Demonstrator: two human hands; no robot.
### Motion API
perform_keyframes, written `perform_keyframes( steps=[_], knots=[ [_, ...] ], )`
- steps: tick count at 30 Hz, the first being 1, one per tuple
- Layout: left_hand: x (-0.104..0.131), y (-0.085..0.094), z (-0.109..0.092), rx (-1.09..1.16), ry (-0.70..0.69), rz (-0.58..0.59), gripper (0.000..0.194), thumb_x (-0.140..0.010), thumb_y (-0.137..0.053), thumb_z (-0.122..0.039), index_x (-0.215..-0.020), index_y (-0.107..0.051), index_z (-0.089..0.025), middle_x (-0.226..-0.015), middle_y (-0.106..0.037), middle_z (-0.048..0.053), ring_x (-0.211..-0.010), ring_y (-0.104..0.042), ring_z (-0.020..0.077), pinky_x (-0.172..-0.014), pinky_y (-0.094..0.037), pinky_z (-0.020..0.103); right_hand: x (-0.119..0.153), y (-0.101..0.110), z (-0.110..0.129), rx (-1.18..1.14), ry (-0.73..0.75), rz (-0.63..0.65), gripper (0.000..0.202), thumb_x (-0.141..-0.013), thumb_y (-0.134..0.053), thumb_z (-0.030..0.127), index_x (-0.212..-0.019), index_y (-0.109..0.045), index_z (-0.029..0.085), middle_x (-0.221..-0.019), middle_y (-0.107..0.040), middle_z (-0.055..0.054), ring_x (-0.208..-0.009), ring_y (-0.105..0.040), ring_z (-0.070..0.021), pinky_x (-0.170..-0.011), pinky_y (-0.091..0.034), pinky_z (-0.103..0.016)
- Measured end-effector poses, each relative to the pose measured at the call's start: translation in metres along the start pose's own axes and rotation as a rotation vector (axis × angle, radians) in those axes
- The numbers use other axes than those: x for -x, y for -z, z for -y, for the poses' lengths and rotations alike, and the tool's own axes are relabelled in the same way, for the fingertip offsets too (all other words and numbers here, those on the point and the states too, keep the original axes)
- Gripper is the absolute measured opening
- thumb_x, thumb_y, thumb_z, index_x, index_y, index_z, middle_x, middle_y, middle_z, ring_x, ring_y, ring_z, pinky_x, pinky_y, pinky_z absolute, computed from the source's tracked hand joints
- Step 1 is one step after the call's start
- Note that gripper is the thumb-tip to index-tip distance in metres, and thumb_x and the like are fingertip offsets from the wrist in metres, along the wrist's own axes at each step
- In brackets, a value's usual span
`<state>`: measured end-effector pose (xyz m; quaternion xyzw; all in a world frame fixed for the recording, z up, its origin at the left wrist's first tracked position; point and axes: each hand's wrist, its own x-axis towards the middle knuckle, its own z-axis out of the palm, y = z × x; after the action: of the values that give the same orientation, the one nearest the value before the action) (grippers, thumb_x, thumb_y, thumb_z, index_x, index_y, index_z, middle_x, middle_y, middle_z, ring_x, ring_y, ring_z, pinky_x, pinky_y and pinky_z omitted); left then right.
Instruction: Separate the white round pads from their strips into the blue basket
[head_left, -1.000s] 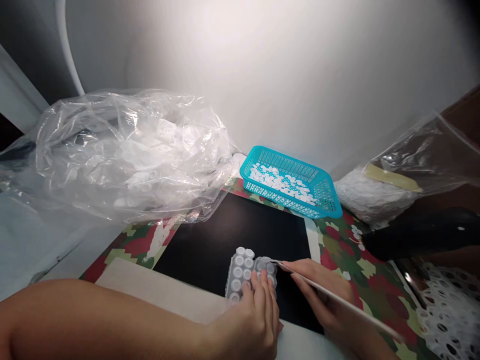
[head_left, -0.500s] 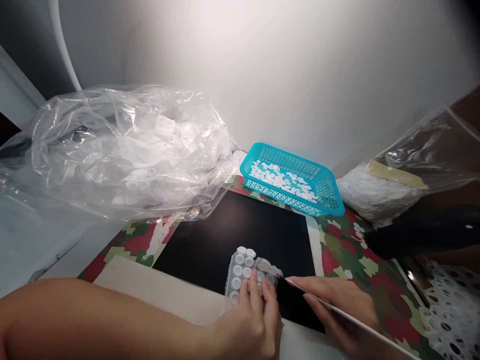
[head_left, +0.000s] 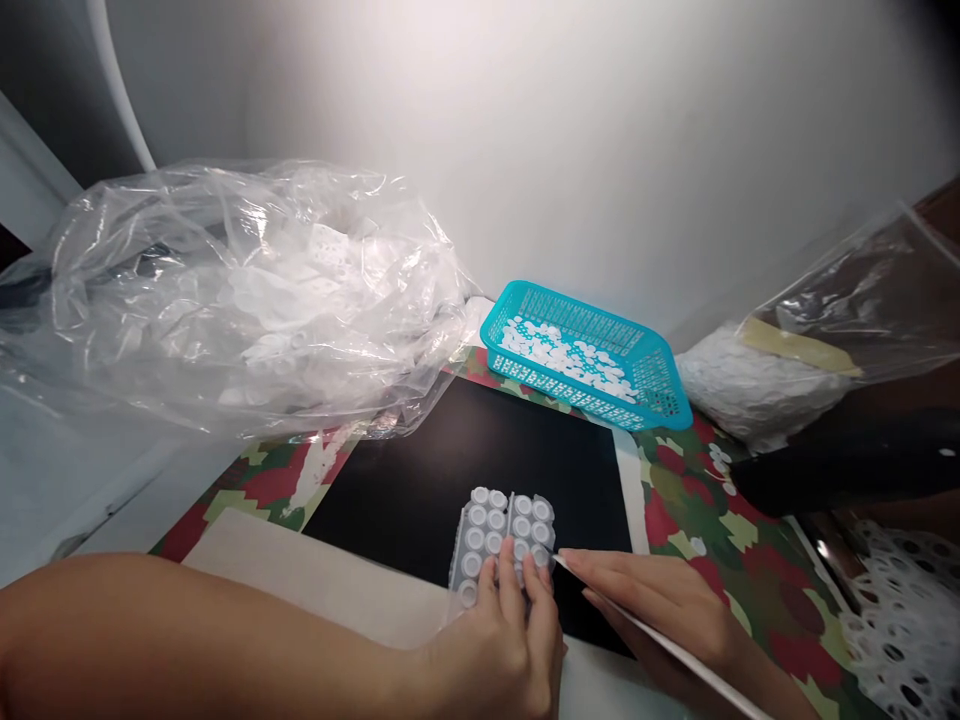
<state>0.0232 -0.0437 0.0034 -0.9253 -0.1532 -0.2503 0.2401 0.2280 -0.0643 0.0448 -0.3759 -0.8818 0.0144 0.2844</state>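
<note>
A translucent sheet of white round pieces (head_left: 476,540) lies on the black mat (head_left: 420,480). My left hand (head_left: 510,640) rests on the sheet's near part, fingers slightly apart, pressing it down and hiding some of the pieces. My right hand (head_left: 667,605) is closed around a thin white tool (head_left: 675,650), gripped between thumb and fingers. The tool's tip is at the right edge of the sheet, close to my left fingertips.
Behind the mat stands a turquoise basket (head_left: 660,385) with many white discs. A large clear bag (head_left: 262,300) fills the left side. On the right are another bag (head_left: 765,390), a black object (head_left: 847,465) and perforated white scraps (head_left: 900,620).
My right hand and the tool have moved a little left. The grey-white film that lay folded over the sheet's right part no longer covers it, and the round pieces there now show.
</note>
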Motion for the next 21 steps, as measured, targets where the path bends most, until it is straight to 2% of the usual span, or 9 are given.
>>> perform_keyframes(
  steps=[5,12,16,19,21],
  knots=[
    [0.0,0.002,0.001,-0.006,-0.02,0.009,0.033,-0.09,-0.049,-0.025,-0.103,-0.065,0.001,-0.095,-0.069,0.018,-0.084,-0.068,0.0321,-0.062,-0.057,0.037,0.005,-0.002,-0.003,-0.017,0.032,0.022,0.029,-0.085,-0.054,0.006,-0.113,-0.06,0.01,-0.098,-0.072,-0.011,-0.09,-0.069,-0.0159,-0.082,-0.057,-0.021],
    [0.001,0.001,0.001,-0.013,-0.053,0.037,0.035,-0.09,-0.048,-0.025,-0.107,-0.063,0.002,-0.099,-0.067,0.022,-0.085,-0.068,0.033,-0.065,-0.055,0.04,0.011,-0.005,-0.006,0.064,0.038,0.15,0.041,-0.089,-0.047,0.008,-0.13,-0.048,0.009,-0.117,-0.064,-0.014,-0.111,-0.059,-0.0205,-0.092,-0.053,-0.029],
    [0.0,0.002,0.001,-0.019,-0.036,0.03,0.036,-0.09,-0.049,-0.026,-0.107,-0.063,0.002,-0.099,-0.067,0.022,-0.085,-0.068,0.0338,-0.064,-0.054,0.04,0.008,-0.011,-0.007,0.107,0.018,0.075,0.04,-0.088,-0.046,0.006,-0.128,-0.051,0.009,-0.117,-0.064,-0.014,-0.111,-0.06,-0.0213,-0.092,-0.053,-0.031],
    [-0.001,0.003,0.002,-0.018,-0.045,0.033,0.034,-0.09,-0.049,-0.025,-0.106,-0.063,0.002,-0.097,-0.068,0.021,-0.084,-0.068,0.0323,-0.064,-0.053,0.039,0.006,-0.011,-0.005,0.061,-0.017,-0.029,0.035,-0.084,-0.051,0.003,-0.118,-0.058,0.011,-0.103,-0.071,-0.011,-0.098,-0.067,-0.0183,-0.084,-0.056,-0.026],
    [0.0,0.003,0.003,-0.028,-0.062,0.038,0.034,-0.09,-0.049,-0.024,-0.107,-0.062,0.002,-0.097,-0.068,0.021,-0.084,-0.068,0.0319,-0.065,-0.053,0.039,0.006,-0.007,-0.003,-0.005,-0.109,-0.071,0.028,-0.084,-0.05,0.005,-0.108,-0.063,0.013,-0.093,-0.073,-0.008,-0.086,-0.069,-0.0156,-0.077,-0.057,-0.022]
  ],
)
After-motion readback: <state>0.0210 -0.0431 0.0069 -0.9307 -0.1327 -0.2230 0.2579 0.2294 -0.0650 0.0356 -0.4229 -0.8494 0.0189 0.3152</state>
